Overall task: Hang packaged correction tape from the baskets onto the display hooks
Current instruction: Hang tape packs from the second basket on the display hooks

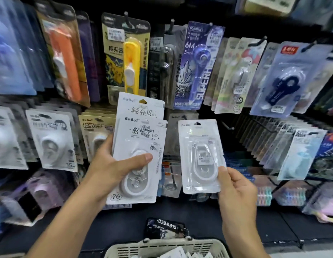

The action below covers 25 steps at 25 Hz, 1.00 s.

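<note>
My left hand [113, 164] grips a stack of white packaged correction tapes [139, 146], thumb across the front pack, held upright before the display. My right hand [234, 185] pinches the lower right corner of a single white correction tape pack [200, 157], its back facing me, hang hole at the top. A bare display hook [227, 125] juts out just right of that pack's top. The beige basket [162, 246] sits at the bottom edge with more white packs inside.
Hooks carry rows of other packaged goods: a yellow clip tool [131, 66], a purple correction tape [199, 66], a dark blue one [284, 81], white packs at left [54, 142]. A black keychain tag [167, 228] lies above the basket.
</note>
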Tool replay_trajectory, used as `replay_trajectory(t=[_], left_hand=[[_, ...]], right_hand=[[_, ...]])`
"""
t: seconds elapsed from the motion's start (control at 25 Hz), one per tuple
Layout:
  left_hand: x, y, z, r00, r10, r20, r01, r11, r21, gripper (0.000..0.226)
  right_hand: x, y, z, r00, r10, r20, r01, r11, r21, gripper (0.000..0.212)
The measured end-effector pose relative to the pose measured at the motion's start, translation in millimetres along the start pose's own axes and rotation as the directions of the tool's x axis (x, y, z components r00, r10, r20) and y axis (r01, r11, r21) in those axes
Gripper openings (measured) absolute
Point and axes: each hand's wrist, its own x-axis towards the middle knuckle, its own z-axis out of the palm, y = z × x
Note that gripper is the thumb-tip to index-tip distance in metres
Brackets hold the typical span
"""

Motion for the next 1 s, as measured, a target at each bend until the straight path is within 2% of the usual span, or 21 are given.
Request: replay_trajectory(t=[0.2, 0.44, 0.52, 0.6, 0.68, 0.76, 0.84, 0.88, 0.96, 1.0], left_hand=[[-0.9, -5.2, 10.7, 1.0, -0.02, -0.01, 0.02, 0.999, -0.035, 0.071], [-2.0, -3.9, 4.6, 0.997, 0.069, -0.047, -0.069, 0.998, 0.002, 0.069], [-3.0, -4.0, 3.6, 0.996, 0.077, -0.045, -0.077, 0.997, 0.001, 0.066], [-3.4, -4.9, 2.8, 0.996, 0.068, -0.052, -0.069, 0.998, -0.001, 0.067], [-5.0, -6.8, 2.4, 0.997, 0.049, -0.052, -0.049, 0.999, -0.006, 0.073], [-6.2, -9.8, 6.6, 0.998, 0.052, -0.033, -0.052, 0.999, 0.01, 0.077], [-7.0, -15.0, 15.1, 0.998, 0.06, -0.032, -0.058, 0.997, 0.05, 0.07], [-7.9, -17.0, 18.7, 0.998, 0.055, -0.028, -0.053, 0.997, 0.056, 0.068], [-10.7, -18.0, 22.3, 0.999, 0.034, 0.037, -0.035, 0.999, 0.021, 0.067], [-12.2, -16.5, 22.5, 0.995, 0.018, 0.094, -0.018, 1.0, 0.001, 0.066]], right_hand=[[-2.3, -4.8, 8.2, 0.997, 0.066, 0.035, -0.062, 0.993, -0.105, 0.031], [-5.2, -9.2, 0.1, 0.986, 0.162, -0.024, -0.163, 0.985, -0.049, 0.034], [2.0, -13.3, 5.9, 0.984, 0.177, 0.005, -0.176, 0.982, -0.062, 0.022], [10.4, -17.2, 17.6, 0.954, 0.285, 0.092, -0.285, 0.958, -0.012, 0.005], [9.1, -18.0, 28.7, 0.915, 0.353, 0.197, -0.358, 0.934, -0.01, 0.027], [-3.9, -15.2, 35.5, 0.914, 0.237, 0.328, -0.214, 0.971, -0.106, 0.037], [-23.9, -15.0, 46.5, 0.827, 0.143, 0.543, -0.096, 0.989, -0.114, 0.044], [-29.3, -12.3, 51.7, 0.809, 0.104, 0.579, -0.047, 0.992, -0.113, 0.048], [-30.5, -12.9, 59.1, 0.865, 0.057, 0.499, -0.037, 0.998, -0.049, 0.047], [-27.9, -15.5, 59.1, 0.897, 0.079, 0.436, -0.111, 0.993, 0.049, 0.045]])
